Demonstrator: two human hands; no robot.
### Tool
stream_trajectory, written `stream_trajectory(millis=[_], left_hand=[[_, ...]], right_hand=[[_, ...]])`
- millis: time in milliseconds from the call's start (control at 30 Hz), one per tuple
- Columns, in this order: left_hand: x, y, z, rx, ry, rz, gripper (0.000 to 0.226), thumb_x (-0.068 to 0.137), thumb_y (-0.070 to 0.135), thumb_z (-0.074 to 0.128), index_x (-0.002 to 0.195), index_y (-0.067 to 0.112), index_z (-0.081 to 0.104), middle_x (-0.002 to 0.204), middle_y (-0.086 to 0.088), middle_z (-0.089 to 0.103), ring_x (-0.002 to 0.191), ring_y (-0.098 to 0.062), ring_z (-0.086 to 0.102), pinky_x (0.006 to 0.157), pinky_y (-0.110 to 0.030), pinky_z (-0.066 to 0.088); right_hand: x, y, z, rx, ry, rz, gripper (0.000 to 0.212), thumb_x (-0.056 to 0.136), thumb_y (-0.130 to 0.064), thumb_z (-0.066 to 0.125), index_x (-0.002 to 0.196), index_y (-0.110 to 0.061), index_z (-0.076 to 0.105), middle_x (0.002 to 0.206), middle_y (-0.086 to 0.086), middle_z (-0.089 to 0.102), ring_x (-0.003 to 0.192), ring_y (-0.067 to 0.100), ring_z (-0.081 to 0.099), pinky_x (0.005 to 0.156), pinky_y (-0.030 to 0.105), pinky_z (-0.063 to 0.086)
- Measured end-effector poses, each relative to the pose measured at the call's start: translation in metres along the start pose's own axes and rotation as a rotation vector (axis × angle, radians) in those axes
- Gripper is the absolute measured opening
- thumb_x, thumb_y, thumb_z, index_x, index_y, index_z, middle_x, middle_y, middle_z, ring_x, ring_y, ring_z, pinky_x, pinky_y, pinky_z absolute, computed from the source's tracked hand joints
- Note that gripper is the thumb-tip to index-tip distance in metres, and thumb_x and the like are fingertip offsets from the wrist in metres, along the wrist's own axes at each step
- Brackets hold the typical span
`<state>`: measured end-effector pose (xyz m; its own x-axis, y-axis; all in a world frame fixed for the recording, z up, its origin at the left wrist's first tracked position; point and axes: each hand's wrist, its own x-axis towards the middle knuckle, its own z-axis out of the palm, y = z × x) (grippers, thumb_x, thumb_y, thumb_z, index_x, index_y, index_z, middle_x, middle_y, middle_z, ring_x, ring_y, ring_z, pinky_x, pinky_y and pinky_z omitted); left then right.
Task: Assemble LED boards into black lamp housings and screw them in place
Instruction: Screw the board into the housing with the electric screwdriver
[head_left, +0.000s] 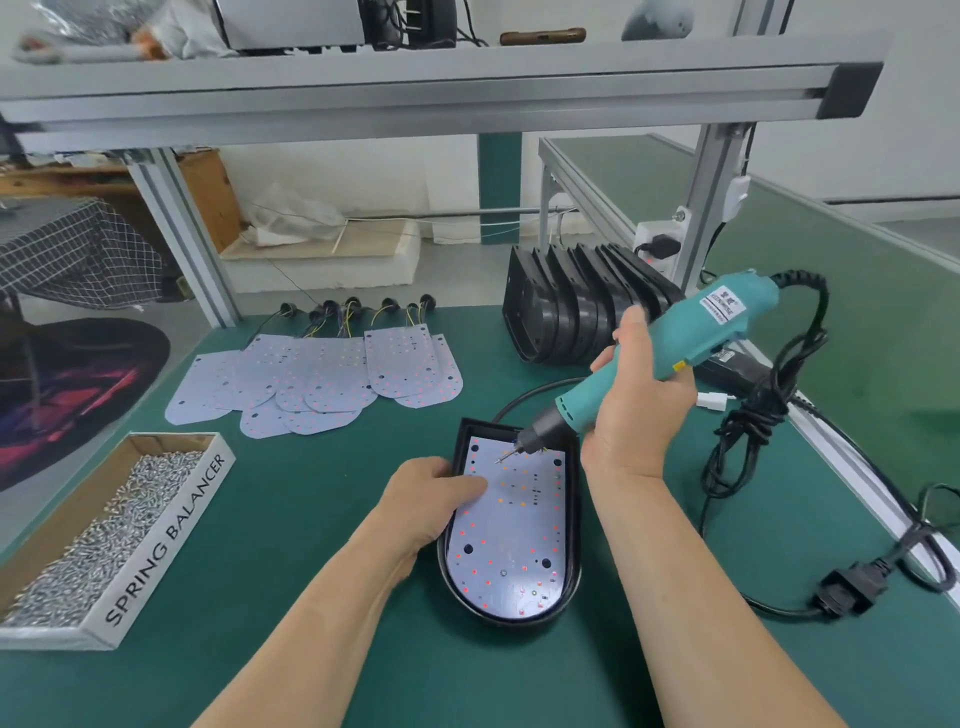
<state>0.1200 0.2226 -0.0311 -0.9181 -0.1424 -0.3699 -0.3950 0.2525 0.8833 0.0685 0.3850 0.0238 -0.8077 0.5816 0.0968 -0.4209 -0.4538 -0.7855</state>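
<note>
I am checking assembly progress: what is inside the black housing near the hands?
A white LED board lies inside the housing. The left hand holds them, and the right hand aims a screwdriver at the board. Whatever is beneath the board is hidden.

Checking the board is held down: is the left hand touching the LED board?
Touching. In the head view the thumb of the left hand lies on the LED board inside the black housing.
</note>
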Motion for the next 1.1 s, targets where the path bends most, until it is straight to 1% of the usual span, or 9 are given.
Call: stream_trajectory(millis=[167,233,300,400,533,633,800,933,1100], left_hand=[[-0.004,0.004,0.001,-0.067,-0.004,-0.008,0.057,0.061,0.025,0.069,0.101,-0.015,0.061,0.084,-0.017,0.073,0.067,-0.024,0.063,0.068,-0.032,0.049],[-0.005,0.005,0.001,-0.069,-0.014,0.0,0.062,0.059,0.027,0.067,0.103,-0.016,0.06,0.091,-0.019,0.073,0.072,-0.024,0.063,0.071,-0.036,0.05],[-0.006,0.005,0.0,-0.066,-0.023,0.01,0.063,0.058,0.028,0.067,0.104,-0.014,0.062,0.099,-0.021,0.074,0.077,-0.026,0.066,0.078,-0.042,0.055],[-0.007,0.006,0.0,-0.058,-0.02,0.014,0.063,0.057,0.029,0.067,0.105,-0.012,0.065,0.107,-0.026,0.071,0.088,-0.036,0.071,0.087,-0.047,0.056],[-0.006,0.006,-0.001,-0.073,-0.022,0.003,0.061,0.057,0.029,0.067,0.101,-0.013,0.063,0.096,-0.024,0.072,0.075,-0.025,0.061,0.073,-0.035,0.048],[-0.005,0.004,-0.001,-0.091,-0.023,-0.009,0.062,0.057,0.029,0.067,0.1,-0.015,0.06,0.085,-0.014,0.065,0.074,-0.022,0.057,0.072,-0.033,0.042],[-0.004,0.003,-0.002,-0.101,-0.022,0.001,0.062,0.056,0.029,0.068,0.101,-0.013,0.063,0.107,-0.028,0.069,0.077,-0.025,0.061,0.076,-0.036,0.047],[-0.002,0.002,-0.001,-0.098,-0.025,0.006,0.062,0.056,0.028,0.068,0.101,-0.013,0.062,0.099,-0.027,0.071,0.077,-0.024,0.06,0.074,-0.035,0.045],[-0.001,0.0,0.0,-0.085,-0.008,0.022,0.052,0.056,0.026,0.067,0.094,-0.009,0.066,0.102,-0.024,0.072,0.079,-0.031,0.067,0.077,-0.042,0.056]], right_hand=[[-0.011,0.005,0.024,-0.189,-0.142,-0.212,0.029,0.077,-0.043,0.075,0.066,-0.026,0.054,0.061,0.004,0.054,0.058,0.021,0.052,0.057,0.036,0.047],[-0.012,0.009,0.033,-0.251,-0.21,-0.284,0.03,0.08,-0.042,0.073,0.064,-0.026,0.054,0.059,-0.002,0.054,0.056,0.019,0.051,0.058,0.039,0.048],[-0.014,0.013,0.039,-0.308,-0.261,-0.35,0.034,0.082,-0.042,0.072,0.064,-0.021,0.052,0.056,-0.013,0.051,0.054,0.014,0.049,0.058,0.036,0.046],[-0.018,0.021,0.045,-0.365,-0.308,-0.402,0.04,0.082,-0.046,0.069,0.066,-0.013,0.052,0.052,-0.016,0.049,0.052,0.009,0.047,0.058,0.03,0.043],[-0.023,0.027,0.048,-0.419,-0.356,-0.39,0.036,0.08,-0.048,0.069,0.066,-0.02,0.05,0.053,-0.019,0.052,0.052,0.008,0.051,0.06,0.031,0.045],[-0.024,0.028,0.049,-0.444,-0.374,-0.416,0.035,0.08,-0.048,0.068,0.066,-0.023,0.049,0.053,-0.02,0.053,0.052,0.007,0.051,0.059,0.03,0.044],[-0.024,0.029,0.052,-0.45,-0.394,-0.445,0.034,0.081,-0.045,0.069,0.066,-0.021,0.05,0.052,-0.02,0.053,0.051,0.006,0.049,0.058,0.024,0.041],[-0.026,0.032,0.054,-0.464,-0.442,-0.492,0.027,0.084,-0.038,0.07,0.067,-0.03,0.05,0.055,-0.024,0.055,0.052,0.003,0.054,0.058,0.013,0.039],[-0.027,0.037,0.058,-0.5,-0.487,-0.525,0.028,0.086,-0.036,0.071,0.07,-0.022,0.053,0.056,-0.027,0.056,0.053,0.002,0.056,0.057,0.008,0.038]])
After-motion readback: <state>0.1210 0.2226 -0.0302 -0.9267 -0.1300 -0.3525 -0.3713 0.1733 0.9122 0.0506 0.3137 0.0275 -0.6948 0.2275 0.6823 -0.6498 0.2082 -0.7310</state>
